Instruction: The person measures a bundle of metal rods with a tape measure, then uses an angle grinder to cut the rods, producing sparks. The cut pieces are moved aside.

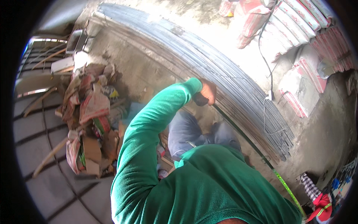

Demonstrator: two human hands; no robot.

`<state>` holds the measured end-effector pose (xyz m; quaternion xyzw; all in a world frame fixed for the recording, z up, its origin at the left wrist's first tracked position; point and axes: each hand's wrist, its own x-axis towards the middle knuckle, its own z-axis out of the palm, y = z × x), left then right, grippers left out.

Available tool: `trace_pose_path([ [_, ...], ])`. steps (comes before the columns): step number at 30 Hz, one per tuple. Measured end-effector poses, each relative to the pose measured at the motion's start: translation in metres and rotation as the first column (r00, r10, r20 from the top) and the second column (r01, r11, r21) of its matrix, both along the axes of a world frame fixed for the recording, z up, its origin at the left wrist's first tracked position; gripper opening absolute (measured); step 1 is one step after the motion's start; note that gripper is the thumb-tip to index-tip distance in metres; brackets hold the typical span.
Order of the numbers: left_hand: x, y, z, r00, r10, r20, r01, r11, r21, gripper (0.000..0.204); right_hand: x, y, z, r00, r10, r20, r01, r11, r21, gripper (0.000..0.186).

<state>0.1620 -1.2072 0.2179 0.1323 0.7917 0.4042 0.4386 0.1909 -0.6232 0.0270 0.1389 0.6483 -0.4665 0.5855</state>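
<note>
My left hand, at the end of a green sleeve, is closed around the dark case of a tape measure. From it the long green blade runs out taut toward the lower right, turning bright yellow-green in the light. Its far end is lost near the lower right rim, beside a checkered sleeve and red cloth with a yellow stripe. My right hand is out of view. Just beyond my left hand lies a long bundle of thin grey metal bars on the floor.
Red-and-white sacks are stacked at the far right, with single sacks nearby. A black cable ends in a white connector. Crumpled sacks and cardboard are heaped at left, beside grey panels and wooden sticks.
</note>
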Motion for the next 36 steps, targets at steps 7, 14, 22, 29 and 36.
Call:
trace_pose_path([
  [7,-0.038,-0.119,-0.009,0.992,-0.107,-0.062,0.096,0.983,-0.156,0.035,0.058,-0.124,0.008,0.849,-0.521,0.088,0.482,0.832,0.276,0.013],
  [14,-0.063,-0.251,-0.087,0.995,-0.068,0.068,0.067,0.997,0.025,0.027,0.243,-0.286,0.014,0.585,-0.808,-0.067,0.803,0.566,0.188,0.02],
  [22,-0.041,-0.359,-0.087,0.841,0.157,0.517,-0.238,0.967,0.094,0.026,0.356,-0.527,0.049,0.383,-0.924,-0.018,0.89,0.364,0.276,0.026],
  [29,-0.017,-0.392,-0.023,0.806,0.028,0.591,-0.233,0.933,0.274,0.03,0.177,-0.68,0.135,0.442,-0.828,-0.344,0.849,0.51,-0.137,0.044],
  [36,0.035,-0.367,0.024,0.779,0.089,0.62,-0.298,0.924,0.241,0.035,0.126,-0.772,0.194,0.036,-0.988,-0.15,0.83,0.114,-0.546,0.027],
])
